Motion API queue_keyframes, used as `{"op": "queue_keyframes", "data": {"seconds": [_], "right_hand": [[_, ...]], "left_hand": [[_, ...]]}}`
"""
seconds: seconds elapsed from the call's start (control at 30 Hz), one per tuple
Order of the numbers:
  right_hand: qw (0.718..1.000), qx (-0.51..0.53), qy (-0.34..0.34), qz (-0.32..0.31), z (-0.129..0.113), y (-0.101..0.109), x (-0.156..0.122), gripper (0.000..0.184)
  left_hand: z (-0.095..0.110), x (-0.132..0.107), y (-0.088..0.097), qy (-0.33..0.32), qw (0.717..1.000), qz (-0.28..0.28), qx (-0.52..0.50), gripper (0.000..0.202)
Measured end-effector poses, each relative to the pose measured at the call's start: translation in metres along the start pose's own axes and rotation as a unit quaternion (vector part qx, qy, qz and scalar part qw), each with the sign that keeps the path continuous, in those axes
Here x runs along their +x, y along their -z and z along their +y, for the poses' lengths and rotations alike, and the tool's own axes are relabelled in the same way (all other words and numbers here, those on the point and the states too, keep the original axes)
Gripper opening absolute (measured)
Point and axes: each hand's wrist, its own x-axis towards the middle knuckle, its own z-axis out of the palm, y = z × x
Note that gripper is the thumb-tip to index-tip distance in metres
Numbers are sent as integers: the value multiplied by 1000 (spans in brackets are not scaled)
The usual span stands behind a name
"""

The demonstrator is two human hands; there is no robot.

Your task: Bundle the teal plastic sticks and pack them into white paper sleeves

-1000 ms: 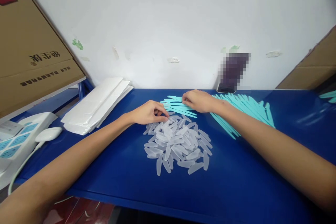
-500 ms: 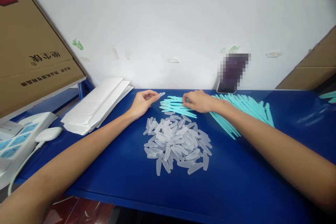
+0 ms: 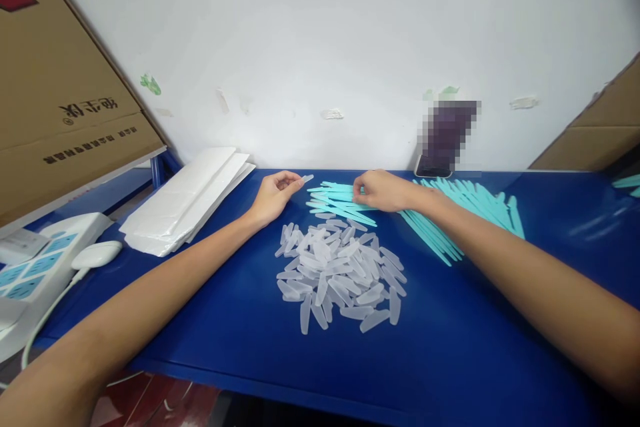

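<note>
Between the thumb and fingertips of my left hand (image 3: 275, 195) is a small translucent plastic cap (image 3: 308, 178), its tip pointing right. My right hand (image 3: 379, 191) is at the right end of a small pile of slim turquoise sticks (image 3: 330, 197), possibly eyebrow razors. Its fingers are curled down against the pile, and whatever they pinch is hidden. Just below both hands lies a big heap of translucent caps (image 3: 340, 273). A larger fan of turquoise sticks (image 3: 475, 203) spreads to the right, partly behind my right forearm.
White flat packets (image 3: 185, 197) are stacked at the left, near a power strip (image 3: 50, 267) with a plugged-in white charger (image 3: 97, 255). A cardboard box (image 3: 75, 80) rises at the far left. A blurred phone (image 3: 443, 137) leans on the wall behind the blue table (image 3: 240, 333).
My right hand has shifted slightly right along the small stick pile. My left hand keeps holding the cap in nearly the same place. The whole view has moved a little.
</note>
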Motion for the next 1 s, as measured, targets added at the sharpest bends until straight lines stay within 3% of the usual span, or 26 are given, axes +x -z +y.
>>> {"op": "queue_keyframes", "data": {"seconds": [0.17,0.37,0.57,0.8,1.0], "right_hand": [[1000,6,12,9,-2,9,-4,22],[995,-6,31,96,-1,21,-9,18],[997,66,5,25,-2,30,-17,13],[997,54,2,54,2,28,-15,30],[994,81,22,64,3,26,-11,33]], "left_hand": [[1,0,0,5,1000,15,-12,32],[5,-1,-1,29,999,-16,-18,35],[5,-2,1,43,999,-17,-23,34],[3,-1,1,44,998,-5,-43,34],[-1,1,1,42,998,-20,-33,37]]}}
